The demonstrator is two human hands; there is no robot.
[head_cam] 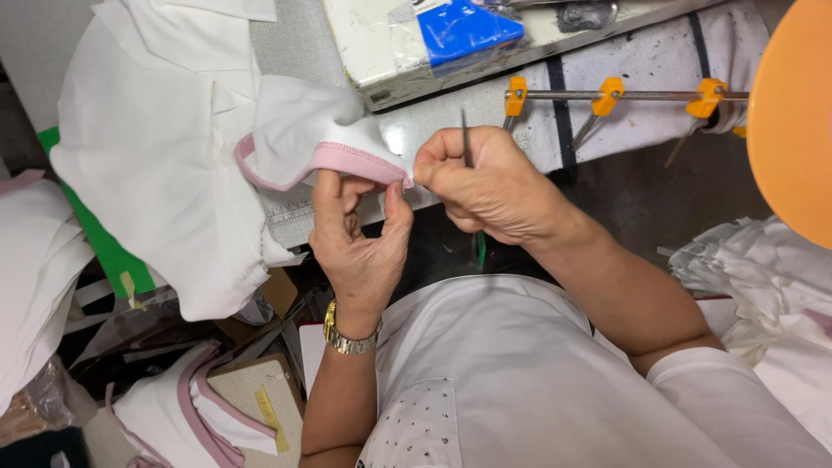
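A white garment [165, 147] with a pink stitched band [347, 160] hangs from the left across the table edge. My left hand [360, 234], a gold watch on its wrist, pinches the end of the pink band from below. My right hand [490, 186] is closed around a thin dark metal tool [466, 143], likely tweezers or thread snips, whose tip sticks up above the fist. The fingertips of the right hand meet the band's end right beside the left thumb.
A sewing machine [381, 43] with a blue wrapper [468, 30] stands at the top. A metal rod [607, 94] carries orange clips. An orange round object [793, 113] fills the right edge. White fabric piles [763, 277] lie right; pink-trimmed pieces [191, 407] and cardboard lie lower left.
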